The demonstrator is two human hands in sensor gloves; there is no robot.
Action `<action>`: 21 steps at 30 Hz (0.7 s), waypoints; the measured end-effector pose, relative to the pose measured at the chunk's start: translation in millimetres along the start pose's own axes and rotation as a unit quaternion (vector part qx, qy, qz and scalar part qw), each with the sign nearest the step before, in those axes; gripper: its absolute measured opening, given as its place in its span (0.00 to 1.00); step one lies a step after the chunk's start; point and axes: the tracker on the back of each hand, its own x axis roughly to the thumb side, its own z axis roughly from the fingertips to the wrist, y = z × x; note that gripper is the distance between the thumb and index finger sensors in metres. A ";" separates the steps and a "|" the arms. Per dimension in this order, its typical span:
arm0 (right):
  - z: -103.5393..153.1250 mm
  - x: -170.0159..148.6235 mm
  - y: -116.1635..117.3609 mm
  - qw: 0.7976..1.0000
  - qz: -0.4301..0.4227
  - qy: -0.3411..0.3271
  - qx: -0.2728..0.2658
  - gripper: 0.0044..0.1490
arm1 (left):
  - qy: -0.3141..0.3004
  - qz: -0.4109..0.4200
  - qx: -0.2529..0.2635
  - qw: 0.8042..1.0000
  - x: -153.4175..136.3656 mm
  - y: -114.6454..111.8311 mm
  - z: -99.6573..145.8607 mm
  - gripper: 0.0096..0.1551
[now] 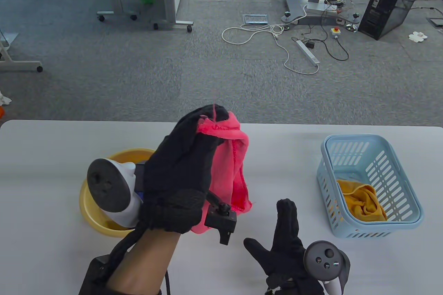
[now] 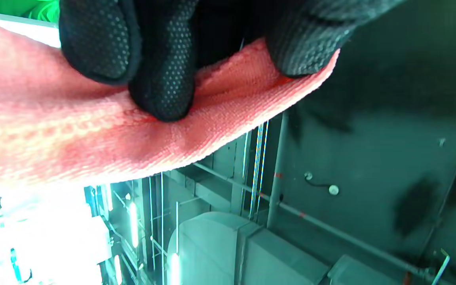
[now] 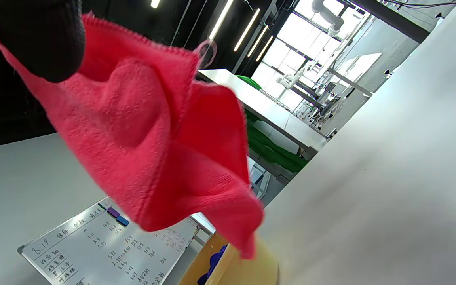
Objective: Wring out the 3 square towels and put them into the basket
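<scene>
My left hand [image 1: 180, 174] pinches the red towel [image 1: 235, 160] by its top edge, letting it hang above the yellow bowl [image 1: 100, 219], while my right hand [image 1: 287, 243] waits below, fingers spread, holding nothing, to wring it before the basket [image 1: 408, 201], where 1 yellow towel [image 1: 363, 201] lies.

Pinched in my left hand [image 1: 180, 177], black knit glove with dotted, grippy fingertips [image 2: 160, 79]: red square towel [image 1: 230, 167] of looped, fuzzy cloth, matt. Behind that hand: yellow round plastic basin [image 1: 90, 213], smooth, faintly glossy. Under my right hand [image 1: 285, 250]: white table top [image 1: 52, 156], smooth, matt. Further right of it: pale blue slatted plastic basket [image 1: 412, 201], holding a mustard-yellow cloth towel [image 1: 361, 201], soft and crumpled.
</scene>
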 end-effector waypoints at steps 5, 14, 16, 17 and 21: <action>-0.4 0.8 2.0 1.000 -0.009 -0.009 0.002 0.84 | 0.015 0.012 -0.045 0.999 -9.9 -24.8 7.0 0.23; -2.1 -12.9 2.2 0.998 -0.004 -0.001 -0.060 0.89 | 0.045 0.082 -0.145 0.985 -17.8 -73.5 23.8 0.23; -2.1 -15.9 1.8 0.997 -0.006 0.002 -0.071 0.88 | 0.048 0.098 -0.157 0.982 -17.5 -79.3 25.5 0.23; -2.2 -17.3 1.7 0.997 -0.009 0.004 -0.081 0.87 | 0.049 0.103 -0.161 0.980 -17.2 -81.0 26.0 0.23; -2.5 -23.4 -0.9 0.993 0.008 0.024 -0.116 0.78 | 0.048 0.103 -0.172 0.978 -17.4 -83.0 28.2 0.23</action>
